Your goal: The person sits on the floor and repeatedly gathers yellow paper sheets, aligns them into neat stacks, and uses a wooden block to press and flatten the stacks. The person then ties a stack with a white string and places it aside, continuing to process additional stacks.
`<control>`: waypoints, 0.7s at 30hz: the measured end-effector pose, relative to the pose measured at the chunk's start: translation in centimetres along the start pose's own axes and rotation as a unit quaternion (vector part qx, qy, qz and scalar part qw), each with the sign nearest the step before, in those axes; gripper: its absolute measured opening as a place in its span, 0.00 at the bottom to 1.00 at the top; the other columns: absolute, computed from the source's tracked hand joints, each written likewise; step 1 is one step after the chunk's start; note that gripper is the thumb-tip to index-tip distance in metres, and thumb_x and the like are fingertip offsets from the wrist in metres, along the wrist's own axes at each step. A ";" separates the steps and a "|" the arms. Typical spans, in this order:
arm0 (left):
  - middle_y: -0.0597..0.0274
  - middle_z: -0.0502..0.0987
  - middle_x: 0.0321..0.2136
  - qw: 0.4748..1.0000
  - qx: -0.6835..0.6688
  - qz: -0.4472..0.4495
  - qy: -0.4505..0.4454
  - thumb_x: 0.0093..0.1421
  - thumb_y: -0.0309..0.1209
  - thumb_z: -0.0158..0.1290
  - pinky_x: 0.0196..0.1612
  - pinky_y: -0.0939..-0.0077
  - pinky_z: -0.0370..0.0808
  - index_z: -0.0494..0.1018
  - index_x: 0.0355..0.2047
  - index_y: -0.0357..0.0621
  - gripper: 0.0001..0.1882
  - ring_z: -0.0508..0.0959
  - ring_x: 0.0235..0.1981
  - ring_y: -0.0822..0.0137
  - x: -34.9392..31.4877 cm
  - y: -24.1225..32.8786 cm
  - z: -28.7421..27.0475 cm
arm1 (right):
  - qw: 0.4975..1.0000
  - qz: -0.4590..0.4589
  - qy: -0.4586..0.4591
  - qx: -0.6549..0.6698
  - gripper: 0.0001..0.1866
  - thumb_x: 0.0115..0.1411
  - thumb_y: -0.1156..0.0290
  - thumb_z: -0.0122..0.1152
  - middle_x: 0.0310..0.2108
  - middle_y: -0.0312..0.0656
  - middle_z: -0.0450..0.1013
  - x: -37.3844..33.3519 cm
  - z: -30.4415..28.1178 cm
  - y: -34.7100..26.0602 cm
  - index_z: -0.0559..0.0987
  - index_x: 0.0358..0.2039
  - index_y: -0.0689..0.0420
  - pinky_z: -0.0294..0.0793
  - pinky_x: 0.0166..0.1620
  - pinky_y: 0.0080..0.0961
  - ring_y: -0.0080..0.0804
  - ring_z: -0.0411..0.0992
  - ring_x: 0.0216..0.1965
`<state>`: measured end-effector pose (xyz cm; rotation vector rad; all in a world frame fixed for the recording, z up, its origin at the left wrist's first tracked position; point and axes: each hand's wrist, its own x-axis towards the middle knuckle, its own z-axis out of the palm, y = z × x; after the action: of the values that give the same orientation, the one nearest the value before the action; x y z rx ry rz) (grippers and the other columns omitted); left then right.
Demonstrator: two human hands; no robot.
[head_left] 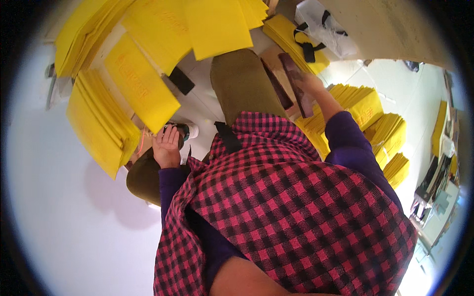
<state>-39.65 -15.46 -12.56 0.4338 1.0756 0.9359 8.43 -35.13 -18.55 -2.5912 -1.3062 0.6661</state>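
Observation:
My left hand (168, 146) is palm up with its fingers stretched out, just under the lower corner of a flat yellow printed paper piece (143, 93), which may be a folded bag or envelope. Whether it touches that corner I cannot tell. A thick stack of the same yellow pieces (101, 123) stands tilted to its left. My right hand (310, 85) lies at a dark reddish-brown wooden bar (299, 93) beside my knee; its fingers are smeared and partly hidden. A second, similar wooden bar (277, 84) runs between that bar and my leg.
More yellow pieces (217, 27) spread across the top. Yellow bundles (363, 103) stand on the floor to the right. A clear plastic bag (323, 29) with black straps lies at the upper right. A dark flat block (181, 80) is beneath the yellow pieces. Assorted items (437, 177) line the far right.

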 end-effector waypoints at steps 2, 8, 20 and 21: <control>0.39 0.65 0.51 1.000 0.021 -0.002 0.006 0.65 0.48 0.28 0.56 0.57 0.64 0.58 0.54 0.35 0.29 0.67 0.52 0.47 0.0 0.2 -0.4 | 0.998 0.003 -0.065 -0.020 0.20 0.53 0.53 0.52 0.34 0.50 0.74 1.1 2.5 -0.4 0.76 0.36 0.57 0.69 0.42 0.39 0.49 0.71 0.39; 0.42 0.68 0.49 0.992 0.091 -0.016 0.082 0.65 0.50 0.28 0.55 0.58 0.66 0.62 0.53 0.37 0.30 0.69 0.50 0.50 -0.5 0.1 -0.2 | 0.988 0.038 -0.145 -0.048 0.14 0.53 0.61 0.50 0.37 0.46 0.75 4.9 8.8 -1.2 0.78 0.38 0.50 0.71 0.42 0.37 0.44 0.73 0.41; 0.40 0.67 0.49 0.979 0.140 -0.036 0.144 0.64 0.52 0.34 0.52 0.59 0.69 0.61 0.52 0.36 0.30 0.70 0.49 0.49 -2.8 1.7 -0.2 | 0.984 0.045 -0.163 -0.063 0.13 0.58 0.66 0.46 0.38 0.47 0.75 8.9 16.7 -2.3 0.78 0.37 0.54 0.74 0.39 0.36 0.42 0.75 0.40; 0.40 0.68 0.48 0.976 0.150 -0.034 0.152 0.64 0.51 0.34 0.52 0.60 0.69 0.61 0.51 0.36 0.30 0.70 0.49 0.49 -2.7 1.6 -0.2 | 0.984 0.049 -0.157 -0.065 0.13 0.58 0.67 0.46 0.38 0.46 0.75 9.0 16.8 -2.5 0.78 0.37 0.54 0.74 0.38 0.36 0.42 0.75 0.39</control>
<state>-40.94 -16.76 -10.01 0.5087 1.5131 0.7961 3.59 -27.33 -35.44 -2.7547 -1.3515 1.0801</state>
